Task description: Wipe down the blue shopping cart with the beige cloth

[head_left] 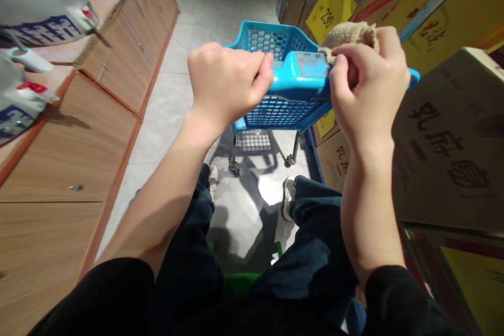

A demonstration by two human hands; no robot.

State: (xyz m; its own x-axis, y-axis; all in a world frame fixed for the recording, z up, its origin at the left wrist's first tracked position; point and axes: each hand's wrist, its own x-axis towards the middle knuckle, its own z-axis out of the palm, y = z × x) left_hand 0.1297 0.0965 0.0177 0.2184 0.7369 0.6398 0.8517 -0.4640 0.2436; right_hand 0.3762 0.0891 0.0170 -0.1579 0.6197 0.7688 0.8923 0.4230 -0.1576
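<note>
A small blue plastic shopping cart (275,42) on wheels stands on the floor in front of my knees. My left hand (226,81) is closed around the left end of its blue handle (301,81). My right hand (368,84) is closed on a beige cloth (348,34), pressing it against the right part of the handle. The cart's mesh basket looks empty from here.
Wooden cabinets (79,131) run along the left, topped with white and blue ceramic jars (39,0). Stacked cardboard boxes (449,136) and a yellow price tag (328,10) line the right. A narrow grey tiled aisle (220,16) runs ahead. A green stool edge (244,281) shows under me.
</note>
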